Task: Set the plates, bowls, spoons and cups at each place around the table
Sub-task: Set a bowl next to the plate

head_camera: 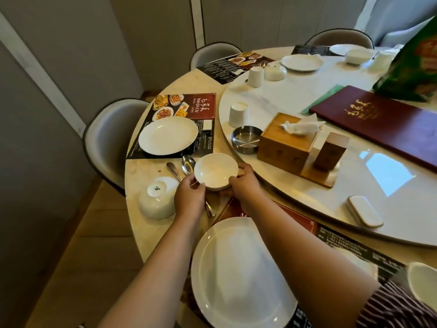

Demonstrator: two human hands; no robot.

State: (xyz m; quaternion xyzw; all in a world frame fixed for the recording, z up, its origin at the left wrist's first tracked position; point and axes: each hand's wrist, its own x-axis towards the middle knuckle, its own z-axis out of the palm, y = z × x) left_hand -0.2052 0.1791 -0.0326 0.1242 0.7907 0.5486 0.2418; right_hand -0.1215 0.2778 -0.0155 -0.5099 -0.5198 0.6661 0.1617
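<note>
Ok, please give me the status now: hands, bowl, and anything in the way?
Left hand and right hand both hold upright white bowl, just above table. Two spoons lie under it. Upturned bowl sits left, apart.

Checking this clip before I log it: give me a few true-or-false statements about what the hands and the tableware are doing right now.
1. Both hands hold one small white bowl. True: the left hand and right hand grip the bowl from either side.
2. The held bowl is upside down. False: it faces up, its inside showing.
3. Another bowl sits upside down near the table edge. True: the overturned bowl shows its base.
4. A spoon lies inside the held bowl. False: the spoon lies on the table beside it.
5. The ashtray holds tissues. False: the ashtray looks empty; tissues stick out of the wooden box.
</note>
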